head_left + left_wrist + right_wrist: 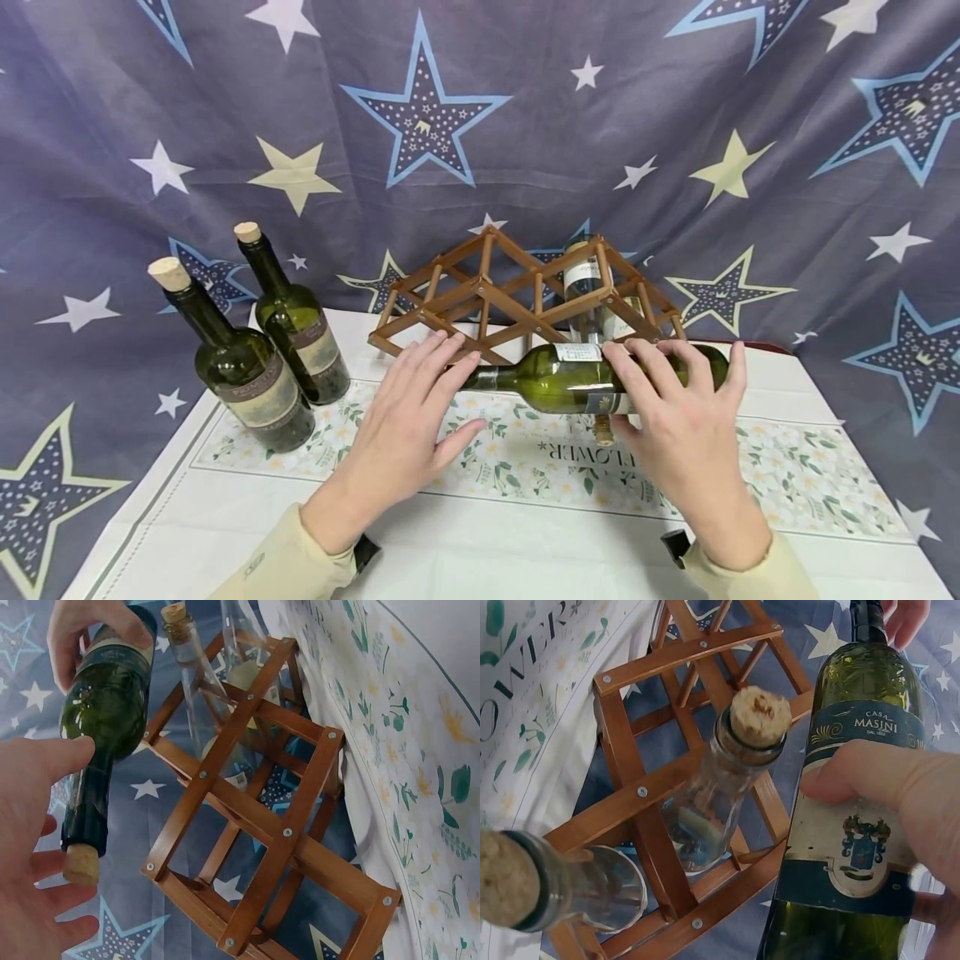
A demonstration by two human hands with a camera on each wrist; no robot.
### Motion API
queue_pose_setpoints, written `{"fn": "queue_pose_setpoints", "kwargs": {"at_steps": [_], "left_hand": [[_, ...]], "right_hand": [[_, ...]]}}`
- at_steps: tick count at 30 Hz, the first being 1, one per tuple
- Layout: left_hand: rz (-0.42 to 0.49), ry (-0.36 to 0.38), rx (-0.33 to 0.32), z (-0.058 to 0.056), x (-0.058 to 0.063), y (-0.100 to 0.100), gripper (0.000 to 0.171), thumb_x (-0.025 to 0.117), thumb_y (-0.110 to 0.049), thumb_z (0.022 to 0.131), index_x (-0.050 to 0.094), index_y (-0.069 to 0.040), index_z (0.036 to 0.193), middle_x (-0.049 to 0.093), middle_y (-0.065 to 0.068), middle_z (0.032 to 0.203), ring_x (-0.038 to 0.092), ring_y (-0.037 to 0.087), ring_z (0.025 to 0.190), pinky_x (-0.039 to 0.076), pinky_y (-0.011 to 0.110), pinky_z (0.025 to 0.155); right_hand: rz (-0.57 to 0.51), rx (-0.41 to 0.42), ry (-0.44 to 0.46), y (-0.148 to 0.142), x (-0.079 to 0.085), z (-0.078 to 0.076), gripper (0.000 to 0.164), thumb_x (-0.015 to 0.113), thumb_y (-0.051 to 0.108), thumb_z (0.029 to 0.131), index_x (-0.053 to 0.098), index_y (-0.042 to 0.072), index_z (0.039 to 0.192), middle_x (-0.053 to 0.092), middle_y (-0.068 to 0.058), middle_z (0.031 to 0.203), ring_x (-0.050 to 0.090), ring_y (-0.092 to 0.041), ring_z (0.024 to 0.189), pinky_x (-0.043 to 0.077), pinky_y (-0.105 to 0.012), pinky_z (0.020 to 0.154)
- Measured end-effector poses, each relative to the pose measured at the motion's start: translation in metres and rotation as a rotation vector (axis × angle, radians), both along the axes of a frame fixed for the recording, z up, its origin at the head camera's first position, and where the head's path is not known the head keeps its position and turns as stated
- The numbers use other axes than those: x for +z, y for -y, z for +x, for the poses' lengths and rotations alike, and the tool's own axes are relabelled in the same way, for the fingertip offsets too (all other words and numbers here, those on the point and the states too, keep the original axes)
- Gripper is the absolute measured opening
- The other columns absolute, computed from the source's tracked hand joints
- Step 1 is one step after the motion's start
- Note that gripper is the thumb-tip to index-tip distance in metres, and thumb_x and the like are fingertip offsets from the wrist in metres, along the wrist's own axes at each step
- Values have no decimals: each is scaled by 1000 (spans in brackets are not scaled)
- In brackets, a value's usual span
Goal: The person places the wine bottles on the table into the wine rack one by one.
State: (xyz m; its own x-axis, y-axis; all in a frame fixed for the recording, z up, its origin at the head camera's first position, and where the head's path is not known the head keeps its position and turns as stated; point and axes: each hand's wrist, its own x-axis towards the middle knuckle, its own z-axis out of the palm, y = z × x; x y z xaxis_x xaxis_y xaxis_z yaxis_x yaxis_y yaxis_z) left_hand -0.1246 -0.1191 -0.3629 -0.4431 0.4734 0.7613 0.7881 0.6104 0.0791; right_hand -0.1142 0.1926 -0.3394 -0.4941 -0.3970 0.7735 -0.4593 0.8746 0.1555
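Observation:
A green wine bottle [536, 379] lies sideways in front of the wooden rack in the head view. My right hand [682, 425] grips its body; in the right wrist view the thumb presses the Casa Masini label [840, 847]. At the neck end is my left hand [408, 425], fingers extended and thumb apart. The left wrist view shows that thumb over the neck near the shoulder, the other fingers spread around the cork [81, 864]; whether they touch cannot be told. The folding lattice wine rack [481, 286] holds two clear corked bottles, one [712, 787] tilted in a slot, another [607, 889] beside it.
Two dark green corked bottles, one nearer [258, 392] and one farther [311, 342], stand upright at the table's left. A floral runner [495, 467] crosses the white tablecloth [480, 558]. Behind the rack hangs a star-patterned curtain [525, 167].

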Motion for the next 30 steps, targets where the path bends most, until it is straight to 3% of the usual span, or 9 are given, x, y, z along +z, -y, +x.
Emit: {"fn": "queue_pose_setpoints", "kwargs": {"at_steps": [30], "left_hand": [[-129,26,54,3,-9,-7,60,67,-30,93,50,-1,143,51,14,144,46,31,133,27,42,115]], "right_hand": [[47,62,18,27,0,15,84,85,15,51,64,19,133,64,-5,122,53,-39,113,4,-80,102]]}}
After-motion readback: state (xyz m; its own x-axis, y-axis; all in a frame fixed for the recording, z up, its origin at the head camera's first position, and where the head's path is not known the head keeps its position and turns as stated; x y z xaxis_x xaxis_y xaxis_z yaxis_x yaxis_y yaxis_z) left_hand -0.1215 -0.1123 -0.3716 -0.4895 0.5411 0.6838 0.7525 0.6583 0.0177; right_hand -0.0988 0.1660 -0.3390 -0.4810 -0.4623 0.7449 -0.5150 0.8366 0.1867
